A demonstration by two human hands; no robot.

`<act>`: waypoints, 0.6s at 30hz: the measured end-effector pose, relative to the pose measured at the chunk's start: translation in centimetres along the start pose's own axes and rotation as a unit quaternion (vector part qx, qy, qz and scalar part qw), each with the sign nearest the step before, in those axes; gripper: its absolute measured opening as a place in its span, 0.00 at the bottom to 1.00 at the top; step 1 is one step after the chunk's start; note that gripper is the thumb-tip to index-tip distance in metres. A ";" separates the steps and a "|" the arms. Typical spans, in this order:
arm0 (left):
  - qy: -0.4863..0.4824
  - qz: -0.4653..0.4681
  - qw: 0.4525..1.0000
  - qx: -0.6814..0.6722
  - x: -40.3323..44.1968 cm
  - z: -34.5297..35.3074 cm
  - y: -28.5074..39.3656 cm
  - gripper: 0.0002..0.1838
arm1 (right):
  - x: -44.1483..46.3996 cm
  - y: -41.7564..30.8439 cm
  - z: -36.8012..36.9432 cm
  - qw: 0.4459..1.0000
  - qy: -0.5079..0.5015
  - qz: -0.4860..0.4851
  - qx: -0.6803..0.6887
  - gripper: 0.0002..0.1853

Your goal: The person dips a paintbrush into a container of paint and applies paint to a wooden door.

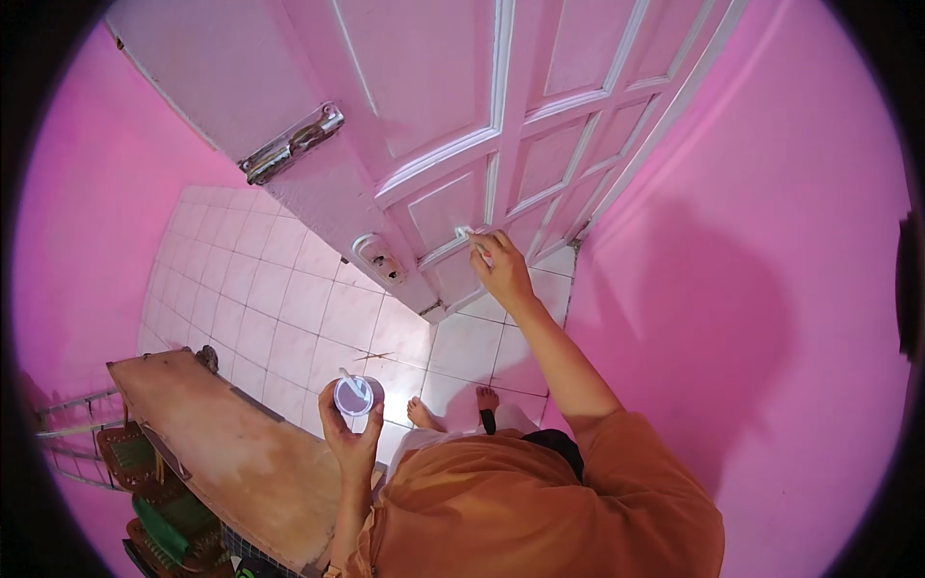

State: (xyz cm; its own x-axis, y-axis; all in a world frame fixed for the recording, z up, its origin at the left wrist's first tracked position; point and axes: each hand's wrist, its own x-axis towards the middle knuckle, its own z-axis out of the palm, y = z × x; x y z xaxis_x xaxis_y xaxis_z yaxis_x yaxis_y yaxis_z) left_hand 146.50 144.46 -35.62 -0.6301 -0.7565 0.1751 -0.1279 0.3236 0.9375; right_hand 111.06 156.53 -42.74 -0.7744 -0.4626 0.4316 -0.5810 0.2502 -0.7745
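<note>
Pale square tiles with dark joints cover the floor (260,279). Two thin brown sticks (373,355) lie crossed on it, and the person's bare feet (424,415) rest nearby. At left stands a brown wooden table (226,424), its top blotched with a paler patch; beside it, a green cloth (159,529) lies over a chair (198,520).

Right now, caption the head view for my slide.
Right hand at a pink panelled door, left hand holding a small cup above the tiled floor.

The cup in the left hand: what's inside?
A pale stick-like tool rests in the cup, one end poking out. The cup's sides hide how deep any contents go.
</note>
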 end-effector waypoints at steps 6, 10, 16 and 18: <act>0.014 0.003 1.000 -0.010 0.1 -0.1 -0.6 0.36 | -0.7 -3.7 -2.9 0.994 0.087 -0.028 0.059 0.13; 0.017 -0.004 1.000 0.005 -0.3 -0.4 -0.7 0.37 | -2.7 -0.2 -1.0 1.000 0.028 0.009 -0.004 0.14; 0.012 -0.011 1.000 0.003 -0.4 -0.4 0.3 0.37 | -0.9 -1.3 0.1 0.999 0.041 -0.012 0.019 0.16; 0.018 -0.013 1.000 -0.006 -0.5 -0.5 0.3 0.37 | -0.7 -3.1 -0.9 0.996 0.067 -0.024 0.046 0.17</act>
State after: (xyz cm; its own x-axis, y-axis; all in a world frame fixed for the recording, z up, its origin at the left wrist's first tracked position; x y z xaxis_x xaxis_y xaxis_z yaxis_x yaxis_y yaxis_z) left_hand 147.11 144.65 -35.24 -0.5989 -0.7843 0.1619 -0.1346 0.2979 0.9451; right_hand 113.22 156.87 -40.19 -0.7768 -0.3521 0.5221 -0.5972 0.1491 -0.7881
